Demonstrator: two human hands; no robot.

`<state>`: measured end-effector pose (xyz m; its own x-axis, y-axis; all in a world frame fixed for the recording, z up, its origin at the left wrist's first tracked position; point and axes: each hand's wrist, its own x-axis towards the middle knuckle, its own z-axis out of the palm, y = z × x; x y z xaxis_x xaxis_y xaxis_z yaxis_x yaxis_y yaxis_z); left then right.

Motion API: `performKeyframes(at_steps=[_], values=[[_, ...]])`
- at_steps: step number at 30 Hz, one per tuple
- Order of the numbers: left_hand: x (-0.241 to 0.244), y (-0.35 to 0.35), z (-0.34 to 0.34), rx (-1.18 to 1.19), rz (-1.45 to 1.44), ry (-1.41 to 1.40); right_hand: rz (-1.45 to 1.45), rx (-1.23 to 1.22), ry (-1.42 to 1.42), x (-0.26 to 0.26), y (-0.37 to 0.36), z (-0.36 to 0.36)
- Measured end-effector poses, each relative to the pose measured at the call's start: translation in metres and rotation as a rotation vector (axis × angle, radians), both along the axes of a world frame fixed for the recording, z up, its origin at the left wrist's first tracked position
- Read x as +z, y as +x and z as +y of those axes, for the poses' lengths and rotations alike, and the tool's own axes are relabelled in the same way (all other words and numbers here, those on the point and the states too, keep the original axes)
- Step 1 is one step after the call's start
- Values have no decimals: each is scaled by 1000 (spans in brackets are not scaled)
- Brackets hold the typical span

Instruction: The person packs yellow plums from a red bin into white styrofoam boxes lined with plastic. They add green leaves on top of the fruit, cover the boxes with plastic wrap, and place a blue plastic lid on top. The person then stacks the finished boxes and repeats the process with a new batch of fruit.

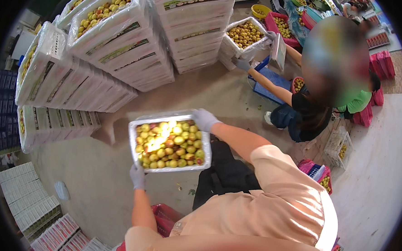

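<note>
Both my hands, in pale gloves, carry a white foam box (pixel 168 172) packed with round yellow-green and reddish fruit (pixel 172 146). My left hand (pixel 137 177) holds its near left corner. At the far right corner, my right hand (pixel 204 120) grips the rim. A bright patch of light falls on part of the fruit. Clear plastic film (pixel 160 114) shows along the far rim. The box is in front of my body, above the concrete floor; the undersides of both hands are hidden.
Tall stacks of white foam boxes (pixel 123 50) rise ahead and to the left (pixel 77 81). To the right, a gloved co-worker (pixel 311 110) crouches by another fruit-filled foam box (pixel 225 51) and a blue platform (pixel 273 82). A red basket (pixel 165 219) sits by my left arm.
</note>
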<state>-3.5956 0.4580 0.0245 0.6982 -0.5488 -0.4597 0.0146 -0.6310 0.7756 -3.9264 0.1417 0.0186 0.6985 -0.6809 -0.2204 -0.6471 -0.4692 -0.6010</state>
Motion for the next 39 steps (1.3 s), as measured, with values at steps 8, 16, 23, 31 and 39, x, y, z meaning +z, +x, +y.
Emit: performKeyframes(at_steps=[8, 16, 23, 31, 39], values=[[47, 132, 53, 484, -404, 138, -162, 43, 244, 10, 255, 46], [173, -20, -131, -170, -524, -120, -47, -113, 503, 24, 292, 35], [149, -124, -258, -225, -82, -38, -161, -90, 786, -18, 87, -31], [144, -105, -489, -414, -35, -263, -148, -1050, 827, -43, -170, -220], [274, -19, -764, -303, -320, -553, -1077, -1179, 276, 147, -111, -457]])
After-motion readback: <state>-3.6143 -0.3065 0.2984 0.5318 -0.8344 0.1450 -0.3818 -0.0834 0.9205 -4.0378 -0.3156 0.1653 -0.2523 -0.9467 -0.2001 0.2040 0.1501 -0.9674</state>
